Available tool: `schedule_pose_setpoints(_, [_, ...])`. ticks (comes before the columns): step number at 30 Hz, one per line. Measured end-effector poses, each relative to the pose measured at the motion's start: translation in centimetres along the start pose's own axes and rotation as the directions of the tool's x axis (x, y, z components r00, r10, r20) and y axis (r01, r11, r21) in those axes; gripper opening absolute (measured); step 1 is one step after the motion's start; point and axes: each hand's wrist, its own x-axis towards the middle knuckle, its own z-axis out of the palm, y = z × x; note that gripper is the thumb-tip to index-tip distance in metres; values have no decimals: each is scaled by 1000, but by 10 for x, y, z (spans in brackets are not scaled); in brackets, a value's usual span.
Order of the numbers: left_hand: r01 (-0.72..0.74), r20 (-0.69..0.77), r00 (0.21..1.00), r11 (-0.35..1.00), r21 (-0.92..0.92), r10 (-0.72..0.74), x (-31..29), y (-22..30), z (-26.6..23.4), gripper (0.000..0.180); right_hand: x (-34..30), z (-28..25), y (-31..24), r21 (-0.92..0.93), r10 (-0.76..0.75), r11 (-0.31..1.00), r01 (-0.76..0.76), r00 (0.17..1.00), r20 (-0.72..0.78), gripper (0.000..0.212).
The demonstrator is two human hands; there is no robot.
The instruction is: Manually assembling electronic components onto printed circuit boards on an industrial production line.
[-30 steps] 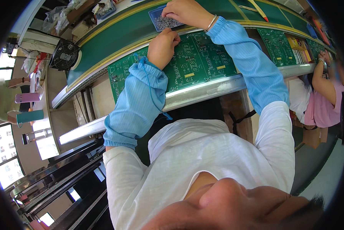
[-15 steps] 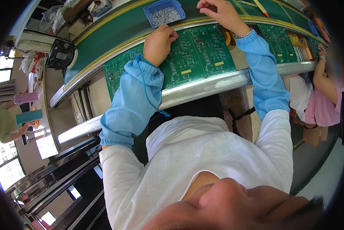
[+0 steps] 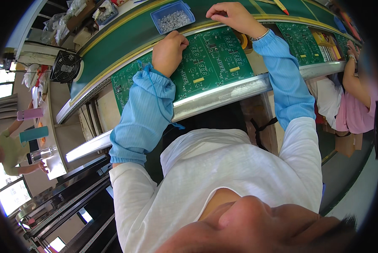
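Note:
My left hand (image 3: 168, 52) rests over the green circuit board (image 3: 216, 63). Its fingers are curled together, and whatever they hold is hidden. Several digit displays and yellow parts sit on this board. My right hand (image 3: 234, 17) hovers beyond the board's far edge, above the green belt. Thumb and fingers are bent toward each other there; anything between them is too small to make out. Just left of it, a blue tray (image 3: 163, 10) of small clear parts stands on the belt. Blue sleeve covers are on both forearms.
A metal rail (image 3: 222, 93) runs along the near side of the boards. Another green board (image 3: 297, 42) and a yellow box of parts (image 3: 324, 39) lie to the right, by a co-worker's arm (image 3: 355, 80). A black fan (image 3: 66, 66) stands at left.
The whole view has shifted slightly, so tray, boards and hands appear further left. Both hands keep nearly the same pose. At far left, another person's arm has moved.

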Motion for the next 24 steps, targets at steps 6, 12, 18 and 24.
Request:
schedule_pose_setpoints(6, [-69, -168, 979, 961, 266, 117, 23, 16, -21, 12, -14, 4, 18, -137, 466, 884, -446, 852, 236, 18])
schedule_pose_setpoints(12, [-57, -38, 993, 733, 678, 112, 76, -26, -33, 19, -11, 2, 13, -143, 476, 879, -454, 841, 258, 14])
schedule_pose_setpoints(18, [-22, -35, 998, 797, 604, 54, 79, -42, -16, 17, -9, -8, 0, -323, 429, 893, -313, 812, 397, 12])
schedule_pose_setpoints(24, [7, -59, 998, 831, 556, 32, 79, -28, -13, 14, -15, -10, -4, -381, 460, 876, -296, 751, 473, 13])
